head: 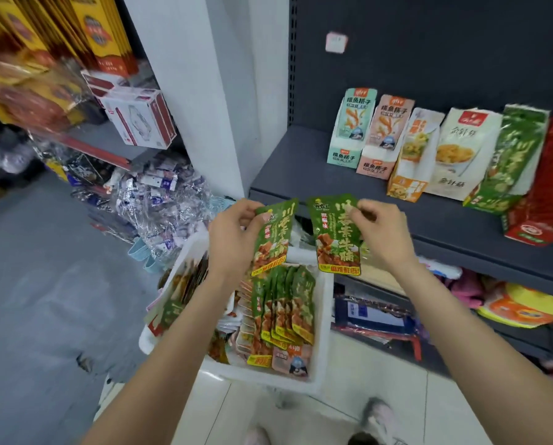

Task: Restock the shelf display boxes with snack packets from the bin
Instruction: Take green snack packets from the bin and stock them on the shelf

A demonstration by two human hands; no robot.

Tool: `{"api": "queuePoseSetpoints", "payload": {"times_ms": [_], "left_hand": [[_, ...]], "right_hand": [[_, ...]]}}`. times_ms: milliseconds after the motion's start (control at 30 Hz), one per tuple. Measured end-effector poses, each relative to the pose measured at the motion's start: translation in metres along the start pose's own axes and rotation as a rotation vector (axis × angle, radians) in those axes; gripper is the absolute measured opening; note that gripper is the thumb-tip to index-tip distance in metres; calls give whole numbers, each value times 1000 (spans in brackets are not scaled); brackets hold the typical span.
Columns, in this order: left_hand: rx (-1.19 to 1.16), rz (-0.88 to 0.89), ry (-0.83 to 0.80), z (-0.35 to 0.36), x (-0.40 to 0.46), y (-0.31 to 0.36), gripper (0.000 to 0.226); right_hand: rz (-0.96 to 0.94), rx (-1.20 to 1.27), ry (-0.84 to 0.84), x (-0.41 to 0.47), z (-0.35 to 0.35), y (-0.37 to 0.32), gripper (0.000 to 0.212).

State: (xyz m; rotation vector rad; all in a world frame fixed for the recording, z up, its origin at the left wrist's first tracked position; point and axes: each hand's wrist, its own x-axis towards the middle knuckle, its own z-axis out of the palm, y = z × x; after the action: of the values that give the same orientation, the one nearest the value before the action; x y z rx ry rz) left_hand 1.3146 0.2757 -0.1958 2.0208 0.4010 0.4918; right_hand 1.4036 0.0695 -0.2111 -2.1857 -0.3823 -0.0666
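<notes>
Both packets' (336,234) top edges hidden — fingers (363,208) pinch over them.

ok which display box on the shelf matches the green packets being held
On the dark grey shelf a row of upright display boxes stands. Take the tall green cardboard display box, second from the right end, between a white box and a red box; it's the row's only green one.

Dark grey metal shelf unit (333,184) on the right w/ perforated uprights & dark back panel (461,53). White pillar (198,91) stands betw. it and a second shelf rack (114,146) at left. Floor: grey surface (37,284) at left, white tiles (381,374) below. Light even, soft.
</notes>
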Motion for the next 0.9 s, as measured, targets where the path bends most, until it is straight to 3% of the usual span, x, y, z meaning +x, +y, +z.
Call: {"api": "queuePoseSetpoints", "payload": {"times_ms": [200, 500, 733, 900], "left_hand": [[1, 65, -13, 76, 11, 57, 14], [60, 156, 103, 200, 31, 143, 11], [-4, 213, 5, 271, 69, 190, 12], [-31, 316, -57, 309, 107, 211, 14]], "right_hand": [[-30, 93, -5, 45, -82, 47, 8], [-35, 120, 43, 99, -205, 118, 11], [44, 127, 182, 134, -266, 153, 13], [-17, 70, 251, 166, -290, 182, 9]]}}
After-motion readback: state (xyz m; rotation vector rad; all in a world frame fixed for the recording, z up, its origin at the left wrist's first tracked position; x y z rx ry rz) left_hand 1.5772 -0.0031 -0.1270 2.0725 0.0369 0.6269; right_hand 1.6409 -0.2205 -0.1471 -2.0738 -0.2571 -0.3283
